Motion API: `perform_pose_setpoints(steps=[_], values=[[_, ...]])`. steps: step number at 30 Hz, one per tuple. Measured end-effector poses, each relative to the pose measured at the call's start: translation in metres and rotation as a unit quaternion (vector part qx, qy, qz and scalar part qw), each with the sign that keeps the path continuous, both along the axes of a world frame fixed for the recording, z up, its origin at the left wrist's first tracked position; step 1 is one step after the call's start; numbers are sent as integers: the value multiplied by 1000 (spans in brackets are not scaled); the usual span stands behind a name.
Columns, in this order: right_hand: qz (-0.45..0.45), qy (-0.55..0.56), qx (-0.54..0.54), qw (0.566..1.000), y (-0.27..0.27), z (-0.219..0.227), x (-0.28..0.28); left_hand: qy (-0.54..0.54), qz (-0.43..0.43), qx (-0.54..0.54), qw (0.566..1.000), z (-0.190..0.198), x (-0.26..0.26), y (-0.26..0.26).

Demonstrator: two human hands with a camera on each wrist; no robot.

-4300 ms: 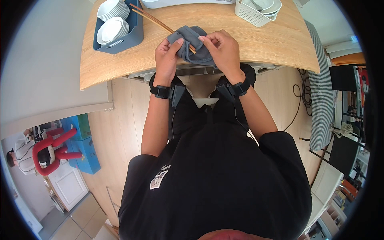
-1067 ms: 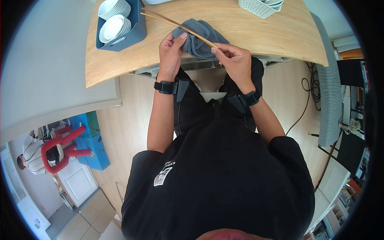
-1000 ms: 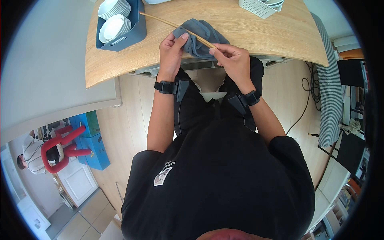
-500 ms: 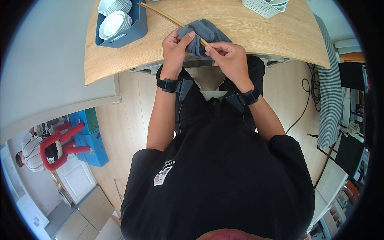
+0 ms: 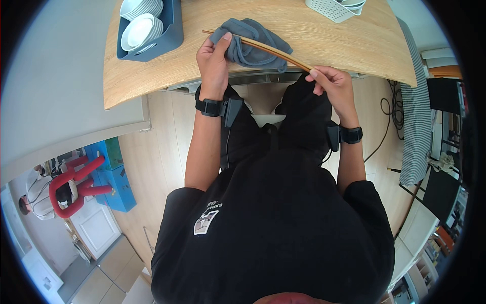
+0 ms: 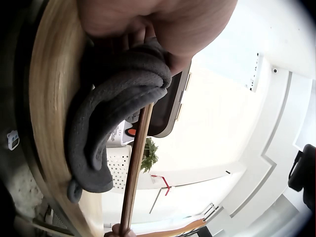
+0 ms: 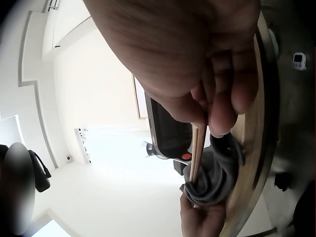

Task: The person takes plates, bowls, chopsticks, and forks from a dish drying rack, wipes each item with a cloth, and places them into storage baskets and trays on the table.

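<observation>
A pair of wooden chopsticks (image 5: pixel 276 51) runs slantwise across a dark grey cloth (image 5: pixel 255 60) at the table's front edge. My left hand (image 5: pixel 213 63) pinches a fold of the cloth round the chopsticks, thumb on top, and their far ends stick out a little past it. Beyond the table edge, my right hand (image 5: pixel 332 85) pinches the other ends between thumb and fingers. In the left wrist view the chopsticks (image 6: pixel 136 173) come out of the folded cloth (image 6: pixel 84 143). The right wrist view shows them lying side by side, leading into the cloth (image 7: pixel 219 173).
At the table's left stands a blue-grey bin (image 5: pixel 174 38) with stacked white bowls (image 5: pixel 142 31). A white perforated basket (image 5: pixel 326 11) with dishes is at the back right. The wooden table's (image 5: pixel 354 48) front edge curves before my lap.
My right hand has moved right and toward my body, drawing the chopsticks along through the cloth. My left hand has shifted slightly left with its cloth fold. Earlier the right hand touched the cloth.
</observation>
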State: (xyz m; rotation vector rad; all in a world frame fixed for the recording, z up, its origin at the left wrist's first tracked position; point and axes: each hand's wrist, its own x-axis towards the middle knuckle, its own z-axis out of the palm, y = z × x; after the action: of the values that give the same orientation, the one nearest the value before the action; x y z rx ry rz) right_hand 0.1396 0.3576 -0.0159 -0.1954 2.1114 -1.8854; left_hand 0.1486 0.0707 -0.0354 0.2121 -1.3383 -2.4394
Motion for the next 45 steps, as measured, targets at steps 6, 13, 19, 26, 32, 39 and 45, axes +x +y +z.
perform_pose_setpoints(steps=[6, 13, 19, 26, 32, 39, 45], values=[[-38, 0, -5, 999, 23, 2, -8, 9, 2, 9, 1000, 2, 0, 1], [-41, 39, 21, 998, 34, 2, -14, 9, 6, 11, 1000, -2, -1, -1], [-59, 26, 22, 998, 30, -4, -16, 10, -5, 8, 1000, 1, 0, 0], [-59, 30, 37, 997, 24, -10, -18, 14, 17, -18, 1000, -1, -2, 1], [-103, 2, -18, 994, 22, -6, -20, 9, 25, -22, 999, -2, -1, 1], [-104, 0, -22, 994, 23, -13, -20, 15, 22, -21, 999, -2, -2, 1], [-113, -49, -88, 988, 10, -25, -15, 13, 22, -6, 1000, 3, -1, 4]])
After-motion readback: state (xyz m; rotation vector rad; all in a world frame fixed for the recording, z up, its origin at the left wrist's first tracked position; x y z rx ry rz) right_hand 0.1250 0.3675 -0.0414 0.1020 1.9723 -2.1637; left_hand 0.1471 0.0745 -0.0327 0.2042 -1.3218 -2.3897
